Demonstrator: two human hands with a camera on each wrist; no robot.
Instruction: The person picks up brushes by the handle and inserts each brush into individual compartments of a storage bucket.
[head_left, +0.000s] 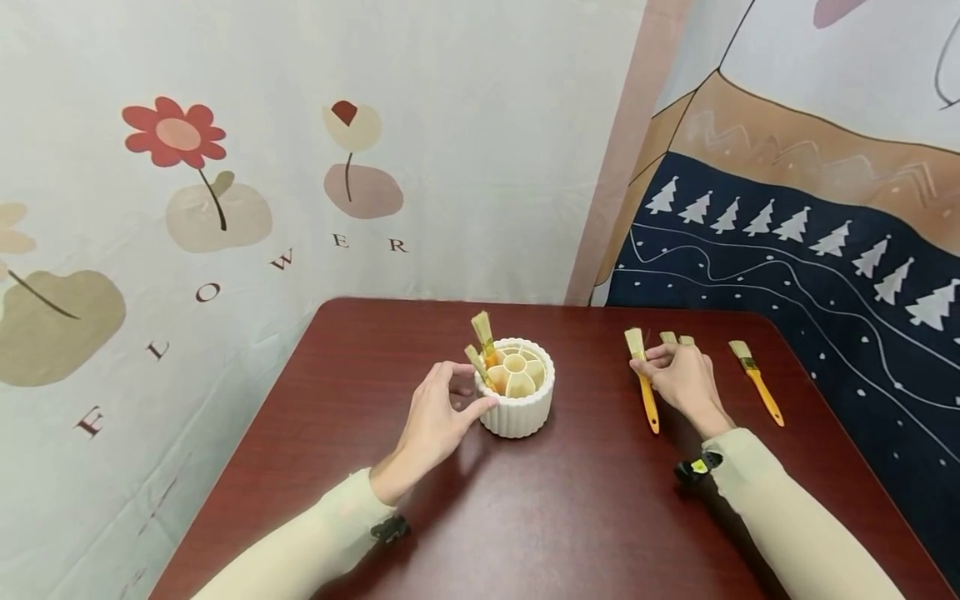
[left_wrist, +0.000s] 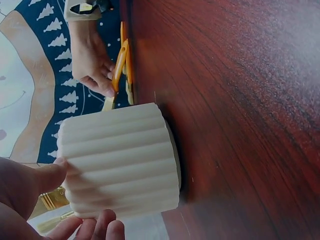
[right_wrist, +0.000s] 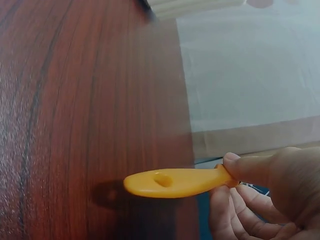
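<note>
A round, white, ribbed brush holder [head_left: 517, 414] with petal-shaped compartments stands upright on the table. Two brushes [head_left: 483, 333] lean in its left compartments, bristles up. My left hand [head_left: 429, 417] grips the holder's left side, thumb by the front rim and fingers around the far side. In the left wrist view its ribbed wall [left_wrist: 120, 162] fills the middle. To the right, my right hand [head_left: 686, 383] pinches a paintbrush [head_left: 647, 392] between thumb and fingers, bristles up. In the right wrist view the yellow handle [right_wrist: 195, 182] points away, above the tabletop.
Another yellow-handled brush [head_left: 757, 383] lies at the table's right side. Bristle tips of more brushes [head_left: 667, 337] show behind my right hand, their handles hidden. The dark red table [head_left: 570, 517] meets printed cloths [head_left: 487, 167] at its back and right.
</note>
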